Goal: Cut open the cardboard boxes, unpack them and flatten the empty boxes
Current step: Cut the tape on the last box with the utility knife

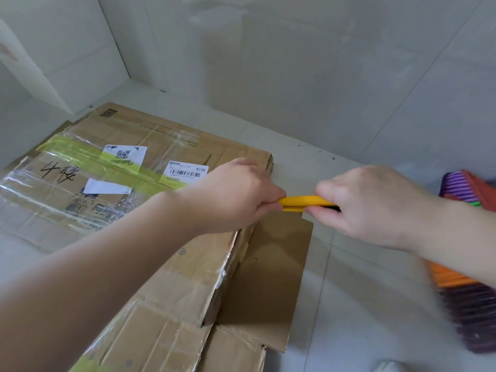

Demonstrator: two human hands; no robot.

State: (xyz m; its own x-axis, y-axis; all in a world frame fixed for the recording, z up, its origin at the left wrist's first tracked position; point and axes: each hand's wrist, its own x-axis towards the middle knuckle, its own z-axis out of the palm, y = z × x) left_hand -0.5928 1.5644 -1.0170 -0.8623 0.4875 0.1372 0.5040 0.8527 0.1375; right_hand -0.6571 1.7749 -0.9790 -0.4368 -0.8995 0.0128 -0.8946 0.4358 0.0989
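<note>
Flattened cardboard boxes (150, 162) lie stacked on the tiled floor, taped with clear and yellow-green tape and carrying white shipping labels. A plain brown flap (271, 275) sticks out at the stack's right side. Above that flap both hands hold a yellow utility knife (304, 203). My left hand (236, 194) grips its left end with curled fingers. My right hand (375, 205) grips its right end, where a bit of black shows. The blade is hidden.
White tiled walls meet in a corner behind the stack. At the right edge lie brooms with purple and orange bristles (467, 288). A white cabinet or panel (35, 76) stands at the far left. Bare floor tiles (349, 304) lie between the cardboard and the brooms.
</note>
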